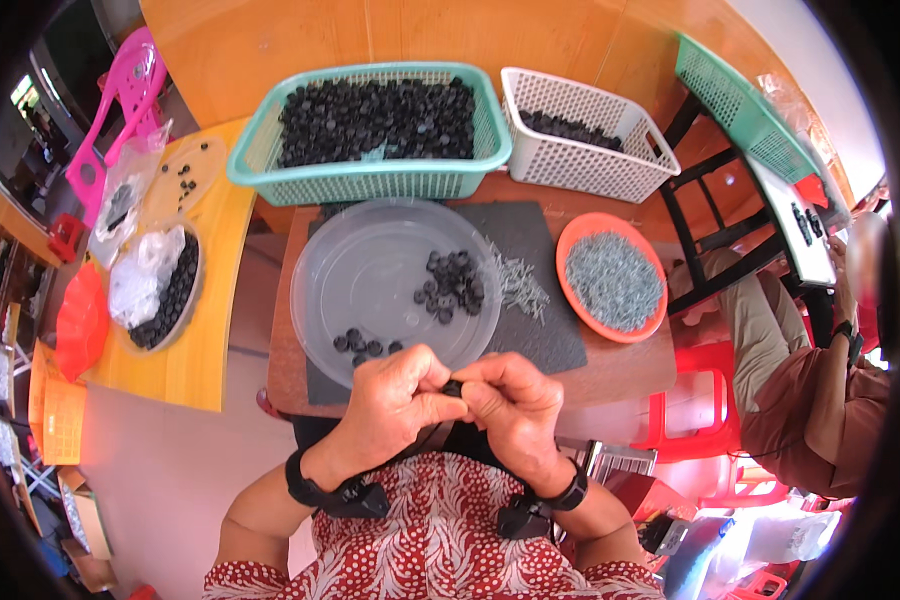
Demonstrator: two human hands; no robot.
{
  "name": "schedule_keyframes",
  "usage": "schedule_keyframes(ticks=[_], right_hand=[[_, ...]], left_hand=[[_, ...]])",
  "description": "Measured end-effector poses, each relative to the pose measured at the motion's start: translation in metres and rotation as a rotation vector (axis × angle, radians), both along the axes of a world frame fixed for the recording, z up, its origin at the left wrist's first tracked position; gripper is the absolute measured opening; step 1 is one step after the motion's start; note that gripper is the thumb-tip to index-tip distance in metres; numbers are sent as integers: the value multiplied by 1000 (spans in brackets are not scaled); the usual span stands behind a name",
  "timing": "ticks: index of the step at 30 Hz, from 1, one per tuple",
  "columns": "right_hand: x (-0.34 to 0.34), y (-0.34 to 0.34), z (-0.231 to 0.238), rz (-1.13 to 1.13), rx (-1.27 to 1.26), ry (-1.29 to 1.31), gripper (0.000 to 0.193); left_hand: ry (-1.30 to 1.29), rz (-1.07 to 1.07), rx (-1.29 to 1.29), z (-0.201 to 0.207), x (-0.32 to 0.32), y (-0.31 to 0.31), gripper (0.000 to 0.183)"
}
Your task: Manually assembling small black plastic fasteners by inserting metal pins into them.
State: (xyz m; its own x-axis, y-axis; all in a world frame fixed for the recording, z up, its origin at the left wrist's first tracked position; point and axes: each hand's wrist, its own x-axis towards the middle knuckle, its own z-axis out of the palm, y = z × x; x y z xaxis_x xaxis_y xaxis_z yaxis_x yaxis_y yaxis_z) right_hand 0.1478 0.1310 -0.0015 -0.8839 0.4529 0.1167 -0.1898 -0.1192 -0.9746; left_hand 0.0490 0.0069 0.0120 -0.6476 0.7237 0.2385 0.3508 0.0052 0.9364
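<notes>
Left hand (pixel 395 400) and right hand (pixel 517 408) together pinch a small black part (pixel 453 388); a translucent basin (pixel 355 265) lies just beyond the grip.

Black cap (pixel 453 388). Green basket (pixel 370 187), white basket (pixel 590 173). Orange plate (pixel 625 334), silver-grey screws (pixel 613 282). Dark grey mat (pixel 560 340). Yellow table (pixel 185 370). Red shirt (pixel 420 545), white leafy print.

No lettering, number or sign can be read, from the mint-green basket (pixel 370 186) near eleven o'clock round to the clear plastic bags (pixel 792 538) towards four o'clock.
</notes>
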Motion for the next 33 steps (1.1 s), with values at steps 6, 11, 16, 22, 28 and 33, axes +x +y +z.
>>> schedule_keyframes(ticks=[6,11,16,22,28,33], right_hand=[[2,7,1,155,12,-87,18],[-2,15,-4,211,-206,-78,21],[-8,35,3,57,-131,-179,18],[-28,116,18,-169,194,-160,17],[-70,200,34,-456,552,-82,15],[-119,287,50,-657,845,-164,22]], left_hand=[[44,44,-25,-3,0,-3,33],[377,92,-32,-10,3,1,31],[414,79,-79,-3,-1,-1,44],[112,189,-9,-12,-9,-27,32],[-93,284,16,-18,-11,-53,24],[-231,279,-11,-17,-9,-53,22]])
